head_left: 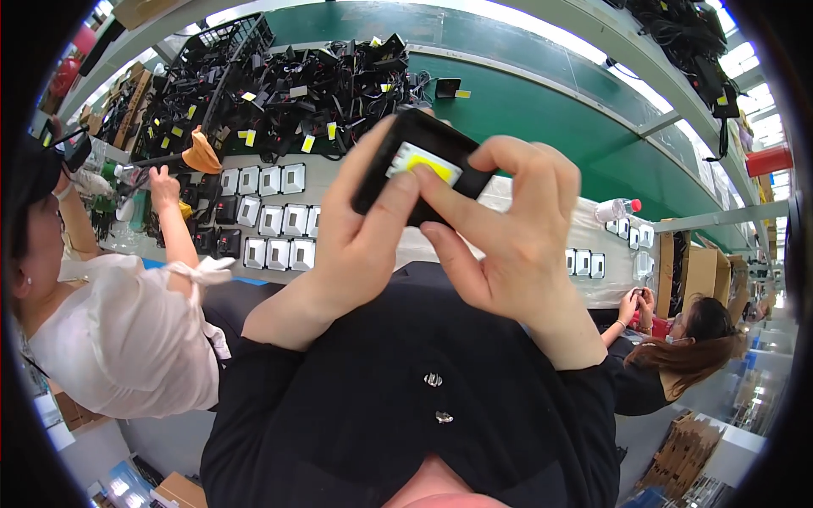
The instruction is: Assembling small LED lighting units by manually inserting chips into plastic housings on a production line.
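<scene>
Held up in front of my chest is a black floodlight housing [419, 127], tilted, with a white panel bearing a yellow LED patch [432, 163] inside it. My left hand [356, 245] is closed round its left side, the thumb lying on the panel near the yellow patch. From the right, my right hand [521, 233] grips the housing: a fingertip presses at the yellow patch and curled fingers touch the upper right edge. The fingertips hide part of the patch. The housing's back is out of sight.
Black lamp housings with cables [330, 93] are heaped at the back left beside a black crate [241, 38]. Rows of silver reflector frames [271, 222] lie on the table. A red-capped bottle [616, 210] stands right. Co-workers sit left [127, 339] and right [669, 360]; a shelf beam [584, 42] crosses overhead.
</scene>
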Action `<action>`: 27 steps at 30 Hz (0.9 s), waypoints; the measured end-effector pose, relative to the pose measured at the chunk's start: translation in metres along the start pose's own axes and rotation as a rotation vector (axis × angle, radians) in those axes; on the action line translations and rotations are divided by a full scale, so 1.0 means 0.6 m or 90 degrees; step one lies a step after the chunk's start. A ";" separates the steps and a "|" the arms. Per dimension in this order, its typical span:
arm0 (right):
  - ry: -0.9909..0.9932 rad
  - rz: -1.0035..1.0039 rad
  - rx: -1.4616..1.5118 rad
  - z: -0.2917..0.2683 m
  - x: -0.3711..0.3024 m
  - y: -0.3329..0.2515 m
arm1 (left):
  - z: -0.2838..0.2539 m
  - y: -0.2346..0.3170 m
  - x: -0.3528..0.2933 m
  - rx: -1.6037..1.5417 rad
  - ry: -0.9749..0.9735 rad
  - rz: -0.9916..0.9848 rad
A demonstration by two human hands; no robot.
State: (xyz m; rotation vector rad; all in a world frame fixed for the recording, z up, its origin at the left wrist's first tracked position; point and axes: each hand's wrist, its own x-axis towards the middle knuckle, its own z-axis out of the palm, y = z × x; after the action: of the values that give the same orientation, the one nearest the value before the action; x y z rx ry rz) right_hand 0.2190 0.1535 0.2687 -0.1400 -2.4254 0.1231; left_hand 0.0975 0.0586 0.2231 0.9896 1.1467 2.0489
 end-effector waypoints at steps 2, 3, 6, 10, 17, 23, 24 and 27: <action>0.062 0.035 0.131 0.005 -0.012 0.015 | 0.000 0.003 0.006 0.000 0.000 0.046; 0.119 0.067 0.264 0.010 -0.019 0.023 | 0.002 0.000 0.007 0.022 -0.002 0.088; 0.196 0.309 0.508 0.023 -0.025 0.031 | 0.015 0.001 0.011 -0.019 -0.009 0.121; 0.088 0.437 0.813 0.052 -0.027 0.015 | 0.028 -0.018 0.004 0.060 -0.055 0.168; 0.039 0.337 0.530 0.027 -0.023 0.045 | 0.006 -0.005 0.029 0.189 -0.132 0.099; 0.016 0.270 0.391 0.026 -0.021 0.072 | 0.016 -0.053 0.039 0.143 -0.081 0.163; 0.021 0.271 0.388 0.032 -0.029 0.074 | 0.022 -0.063 0.039 0.102 -0.064 0.150; 0.066 0.496 0.819 0.046 -0.043 0.070 | 0.042 -0.084 0.036 -0.008 -0.048 0.141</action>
State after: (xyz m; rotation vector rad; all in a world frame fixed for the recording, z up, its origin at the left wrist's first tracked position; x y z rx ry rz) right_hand 0.2234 0.1903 0.2262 -0.4464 -1.6325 1.8504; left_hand 0.1131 0.1096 0.1947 1.2244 1.0234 2.1659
